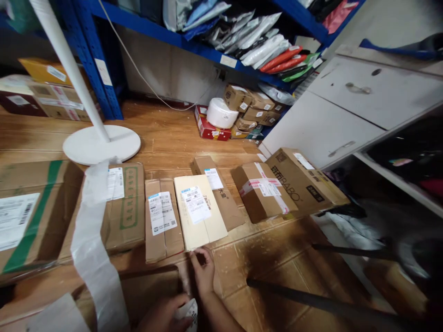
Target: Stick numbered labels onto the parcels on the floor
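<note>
My right hand (203, 269) reaches forward over the wooden floor, fingers apart, fingertips at the near edge of a pale cream parcel (199, 216) with a white shipping label. My left hand (164, 316) is low at the frame's bottom edge, closed around a small white printed item (187, 311); what it is I cannot tell. The cream parcel lies in a row of cardboard parcels, between a small brown box (162, 230) on its left and a longer brown box (221, 198) on its right.
The row continues left with a green-printed box (126, 210) and a large green-taped box (31, 216), right with a taped box (263, 191) and a "BABO" box (304, 180). A white stand base (102, 144), blue shelving (104, 78), a white cabinet (332, 120) and dark rods (311, 299) surround it.
</note>
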The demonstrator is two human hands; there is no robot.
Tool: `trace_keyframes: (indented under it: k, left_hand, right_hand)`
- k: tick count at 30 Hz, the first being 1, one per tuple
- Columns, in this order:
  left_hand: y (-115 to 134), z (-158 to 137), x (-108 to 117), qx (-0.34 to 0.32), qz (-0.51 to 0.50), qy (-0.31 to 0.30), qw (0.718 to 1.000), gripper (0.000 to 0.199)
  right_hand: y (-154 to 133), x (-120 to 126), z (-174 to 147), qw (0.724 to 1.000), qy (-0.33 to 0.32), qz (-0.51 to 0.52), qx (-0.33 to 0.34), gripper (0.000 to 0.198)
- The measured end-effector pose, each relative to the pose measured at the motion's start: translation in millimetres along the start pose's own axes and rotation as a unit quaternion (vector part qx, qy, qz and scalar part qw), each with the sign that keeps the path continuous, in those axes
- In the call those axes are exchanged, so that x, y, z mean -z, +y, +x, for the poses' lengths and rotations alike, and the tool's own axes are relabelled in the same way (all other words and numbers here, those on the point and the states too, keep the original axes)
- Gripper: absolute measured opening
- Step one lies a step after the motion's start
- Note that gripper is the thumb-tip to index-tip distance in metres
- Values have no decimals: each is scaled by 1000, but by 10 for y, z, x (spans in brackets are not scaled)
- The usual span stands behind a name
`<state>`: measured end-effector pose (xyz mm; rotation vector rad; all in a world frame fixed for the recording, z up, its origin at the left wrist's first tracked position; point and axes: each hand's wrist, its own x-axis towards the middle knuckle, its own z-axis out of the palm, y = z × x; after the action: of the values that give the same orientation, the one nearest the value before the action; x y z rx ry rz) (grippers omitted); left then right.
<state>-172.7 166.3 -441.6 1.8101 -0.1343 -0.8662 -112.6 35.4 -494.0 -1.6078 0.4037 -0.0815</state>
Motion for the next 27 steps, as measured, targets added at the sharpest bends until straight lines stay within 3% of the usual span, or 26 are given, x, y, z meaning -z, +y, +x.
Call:
trace_keyframes:
  k: [2,6,8,11,14,21,24,27]
  left_hand:
    - [23,-11,89,-17,36,16,999,38]
    - [2,-43,231,-40,-11,103,994,39]
    - [-41,-52,250,-32,-66,136,988,41]
    - [-93,-59,245,28,-123,169,977,46]
    - [-98,-64,258,44,-156,196,967,40]
    - [-100,-45,348,89,-95,245,961,40]
    - [-125,-37,400,99,-90,240,962,42]
    - [-163,-50,459,94,-95,192,972,41]
  right_hand:
    - [-84,23,-67,1000,-14,2,-20,47]
    - [-261,105,-257,975,-202,53,-71,49]
    - [-321,119,-323,960,-254,72,-94,40]
    - [-333,71,-355,958,-254,75,-111,33]
    - [-283,4,-344,960,-239,83,-116,41]
    - [-227,-13,-355,945,-285,46,-155,41]
    - [-215,-56,-388,949,-275,33,-152,42]
    - [-159,-132,-429,961,-242,27,-133,45]
